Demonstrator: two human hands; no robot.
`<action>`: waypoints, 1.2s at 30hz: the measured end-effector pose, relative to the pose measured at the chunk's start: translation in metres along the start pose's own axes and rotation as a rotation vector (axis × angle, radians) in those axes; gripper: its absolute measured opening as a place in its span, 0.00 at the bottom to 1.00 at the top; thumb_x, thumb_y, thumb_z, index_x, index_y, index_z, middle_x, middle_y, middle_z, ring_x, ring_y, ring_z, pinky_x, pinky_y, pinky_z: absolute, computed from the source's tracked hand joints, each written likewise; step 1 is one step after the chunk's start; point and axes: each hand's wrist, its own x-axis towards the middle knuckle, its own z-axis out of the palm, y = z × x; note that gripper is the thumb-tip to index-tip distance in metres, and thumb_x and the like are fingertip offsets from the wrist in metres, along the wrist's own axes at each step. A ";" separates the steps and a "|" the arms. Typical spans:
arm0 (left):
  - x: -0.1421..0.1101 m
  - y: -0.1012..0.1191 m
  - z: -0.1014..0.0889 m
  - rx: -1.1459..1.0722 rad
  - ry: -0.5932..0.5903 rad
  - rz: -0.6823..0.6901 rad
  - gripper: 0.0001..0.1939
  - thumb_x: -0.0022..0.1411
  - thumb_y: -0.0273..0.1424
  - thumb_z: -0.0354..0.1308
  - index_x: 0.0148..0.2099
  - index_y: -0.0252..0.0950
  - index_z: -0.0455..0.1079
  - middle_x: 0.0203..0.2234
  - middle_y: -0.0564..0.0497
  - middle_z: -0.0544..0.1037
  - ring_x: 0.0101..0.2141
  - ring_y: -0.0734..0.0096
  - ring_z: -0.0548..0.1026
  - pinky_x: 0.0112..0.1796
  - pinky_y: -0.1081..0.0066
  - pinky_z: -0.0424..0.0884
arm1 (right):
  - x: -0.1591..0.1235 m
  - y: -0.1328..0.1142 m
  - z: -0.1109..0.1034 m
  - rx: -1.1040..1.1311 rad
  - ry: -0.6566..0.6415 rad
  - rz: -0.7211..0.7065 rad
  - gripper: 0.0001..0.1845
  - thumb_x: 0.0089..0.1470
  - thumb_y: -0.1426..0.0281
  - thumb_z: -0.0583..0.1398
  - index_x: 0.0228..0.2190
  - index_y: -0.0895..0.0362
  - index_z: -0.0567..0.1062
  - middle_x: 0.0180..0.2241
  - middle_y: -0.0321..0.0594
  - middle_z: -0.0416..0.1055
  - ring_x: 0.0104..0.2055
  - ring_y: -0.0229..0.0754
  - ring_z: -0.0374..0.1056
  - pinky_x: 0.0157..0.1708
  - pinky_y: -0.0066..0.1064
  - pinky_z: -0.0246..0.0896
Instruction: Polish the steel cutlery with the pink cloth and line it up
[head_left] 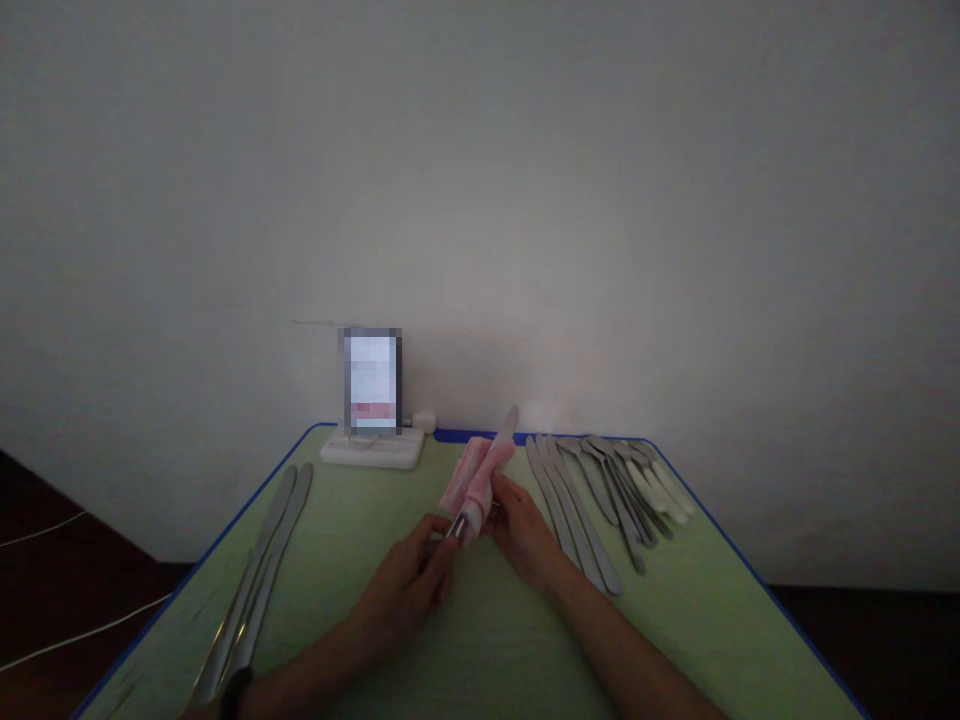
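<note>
Over the middle of the table, my left hand is closed around the handle of a table knife. The blade points up and away from me. A pink and white cloth is wrapped around the middle of the knife, and the blade's tip sticks out beyond it. My right hand grips this cloth from the right side; part of its fingers is hidden behind the cloth. Two more knives lie side by side on the left of the table, near my left forearm.
Right of my hands, several knives lie in a row beside a group of spoons and other cutlery, some white-handled. A lit phone stands on a white power strip at the back left. The green table has a blue edge against the wall.
</note>
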 end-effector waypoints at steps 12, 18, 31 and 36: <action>-0.001 0.006 0.000 -0.142 0.058 -0.079 0.17 0.59 0.42 0.48 0.45 0.37 0.58 0.20 0.61 0.59 0.19 0.76 0.55 0.21 0.76 0.52 | -0.003 -0.007 0.002 0.086 0.056 0.014 0.17 0.43 0.63 0.68 0.37 0.54 0.75 0.31 0.37 0.74 0.29 0.37 0.68 0.31 0.31 0.61; -0.002 0.007 -0.003 0.150 -0.029 0.054 0.18 0.65 0.41 0.43 0.47 0.33 0.64 0.21 0.57 0.64 0.23 0.73 0.62 0.27 0.72 0.57 | -0.004 -0.003 0.001 -0.013 -0.029 -0.030 0.12 0.43 0.62 0.67 0.30 0.57 0.75 0.26 0.34 0.71 0.27 0.35 0.64 0.29 0.28 0.58; -0.004 0.004 -0.003 0.120 -0.042 -0.019 0.19 0.64 0.46 0.41 0.37 0.37 0.63 0.17 0.59 0.58 0.20 0.73 0.58 0.23 0.73 0.53 | 0.000 -0.002 0.004 0.117 0.192 -0.051 0.19 0.42 0.54 0.67 0.28 0.54 0.71 0.21 0.31 0.67 0.24 0.35 0.61 0.25 0.29 0.54; -0.002 0.001 -0.001 0.040 -0.007 -0.025 0.22 0.63 0.51 0.41 0.37 0.37 0.61 0.17 0.60 0.57 0.20 0.73 0.57 0.22 0.73 0.52 | 0.000 0.000 0.003 0.057 0.124 -0.088 0.15 0.42 0.59 0.68 0.29 0.55 0.74 0.26 0.35 0.70 0.29 0.38 0.64 0.29 0.30 0.58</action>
